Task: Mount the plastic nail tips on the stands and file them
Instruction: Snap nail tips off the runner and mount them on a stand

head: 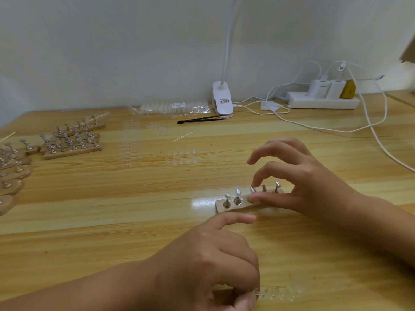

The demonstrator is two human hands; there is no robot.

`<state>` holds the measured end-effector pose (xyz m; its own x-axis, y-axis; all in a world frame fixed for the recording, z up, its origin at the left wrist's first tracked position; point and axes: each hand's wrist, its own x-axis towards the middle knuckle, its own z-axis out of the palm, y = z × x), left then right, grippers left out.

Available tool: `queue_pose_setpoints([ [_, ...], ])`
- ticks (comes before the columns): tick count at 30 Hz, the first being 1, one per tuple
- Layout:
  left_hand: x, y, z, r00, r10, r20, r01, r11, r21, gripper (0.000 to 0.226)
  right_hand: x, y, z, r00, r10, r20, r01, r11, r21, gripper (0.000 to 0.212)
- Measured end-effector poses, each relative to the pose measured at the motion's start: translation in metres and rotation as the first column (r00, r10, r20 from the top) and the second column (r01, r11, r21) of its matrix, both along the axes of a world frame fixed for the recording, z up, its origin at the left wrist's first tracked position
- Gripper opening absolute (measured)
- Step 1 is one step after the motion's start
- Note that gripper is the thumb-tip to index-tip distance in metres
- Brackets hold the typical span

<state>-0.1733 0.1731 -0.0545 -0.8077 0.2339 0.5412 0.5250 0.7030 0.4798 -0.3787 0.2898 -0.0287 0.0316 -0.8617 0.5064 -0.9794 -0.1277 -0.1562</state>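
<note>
Hands at a yellow wood worktop point(112, 221) by a pale wall point(112, 52)
A clip lamp point(221, 102) and power strip point(323, 103) sit at the back. The right hand point(303, 182) pinches a peg point(252, 189) on the wooden stand point(233, 208) near the front. The left hand point(213, 261) grips a clear strip of nail tips point(277, 293), blurry and cut off at the bottom.

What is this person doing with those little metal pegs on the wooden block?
A person is fitting clear plastic nail tips onto stands. The right hand pinches the middle stand of five on a wooden base; whether a tip sits on it is hard to tell. The left hand holds a strip of clear nail tips near the front edge of the table, index finger stretched toward the base. More bases of stands wait at the far left.
</note>
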Motion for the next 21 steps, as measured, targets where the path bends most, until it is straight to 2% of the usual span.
queue_pose_setpoints([
  [5,0.001,0.002,0.002,0.999,0.045,0.031,-0.043,0.998,-0.042,0.025,-0.002,0.001,-0.002,1.000,0.016,-0.010,-0.016,1.000,-0.011,0.026],
  [11,0.003,0.003,0.007,0.989,0.055,0.138,-0.043,0.995,-0.087,0.023,-0.002,0.000,-0.003,0.999,0.021,-0.037,-0.023,0.999,-0.032,0.029],
  [19,0.006,0.003,0.016,0.960,0.086,0.265,-0.060,0.993,-0.105,0.024,-0.004,0.001,0.001,0.993,0.012,0.115,-0.006,0.999,-0.053,0.025],
  [21,0.007,0.003,0.017,0.958,0.081,0.274,-0.053,0.993,-0.106,0.023,-0.005,0.001,0.002,0.994,0.027,0.109,-0.024,0.999,-0.026,0.027],
])
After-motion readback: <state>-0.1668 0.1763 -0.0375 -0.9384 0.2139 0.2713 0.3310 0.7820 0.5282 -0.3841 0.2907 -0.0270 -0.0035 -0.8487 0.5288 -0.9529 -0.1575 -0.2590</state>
